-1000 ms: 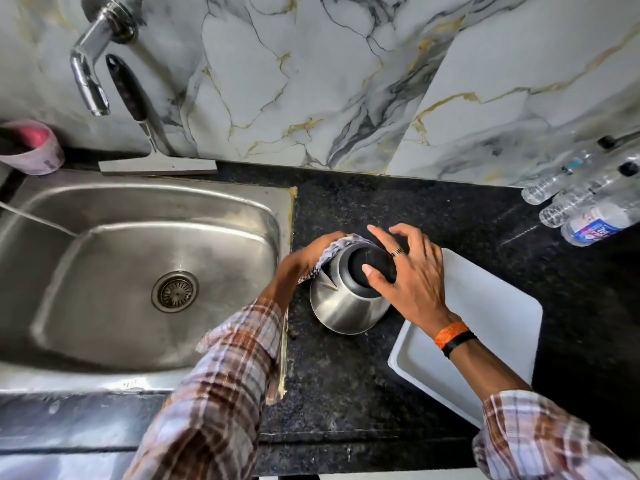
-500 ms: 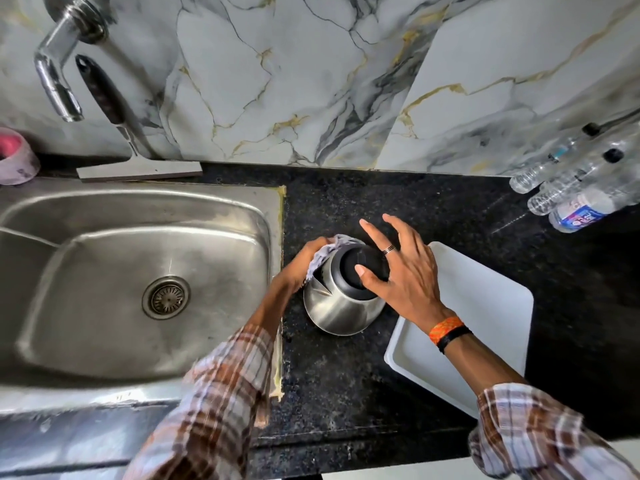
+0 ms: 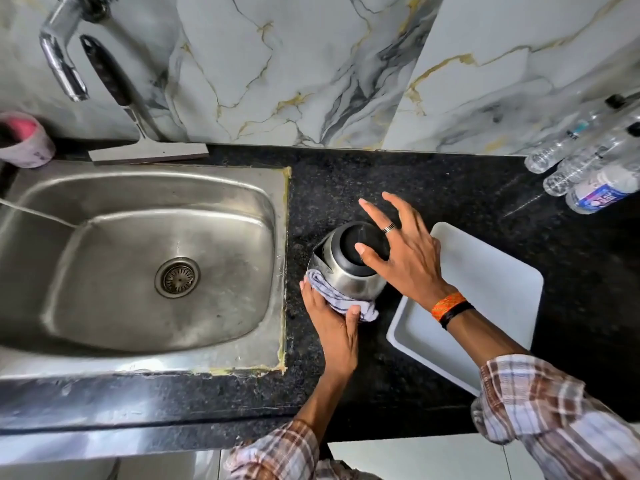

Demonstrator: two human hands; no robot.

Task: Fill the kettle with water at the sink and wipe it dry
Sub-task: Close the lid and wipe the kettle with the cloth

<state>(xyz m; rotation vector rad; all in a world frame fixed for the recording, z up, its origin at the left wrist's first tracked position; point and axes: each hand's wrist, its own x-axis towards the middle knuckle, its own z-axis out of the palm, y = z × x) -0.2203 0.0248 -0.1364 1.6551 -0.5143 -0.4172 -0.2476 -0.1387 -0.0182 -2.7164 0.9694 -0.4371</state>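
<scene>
The wiping step is in hand: the kettle [image 3: 348,263] stands on the counter [image 3: 381,375] just right of the sink [image 3: 138,265], the right hand [image 3: 403,252] spread loosely over its lid, the left hand [image 3: 332,320] pressing a cloth [image 3: 337,297] to its near side, and next the cloth likely needs to reach the unwiped sides

White marble-patterned wall panels with grey and gold veins [image 3: 311,64] across the upper frame, speckled black granite countertop [image 3: 433,181] below, daylight glancing from the right.

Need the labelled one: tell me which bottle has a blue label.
The bottle nearest the white tray, lowest of the three; the other two look clear.
</scene>
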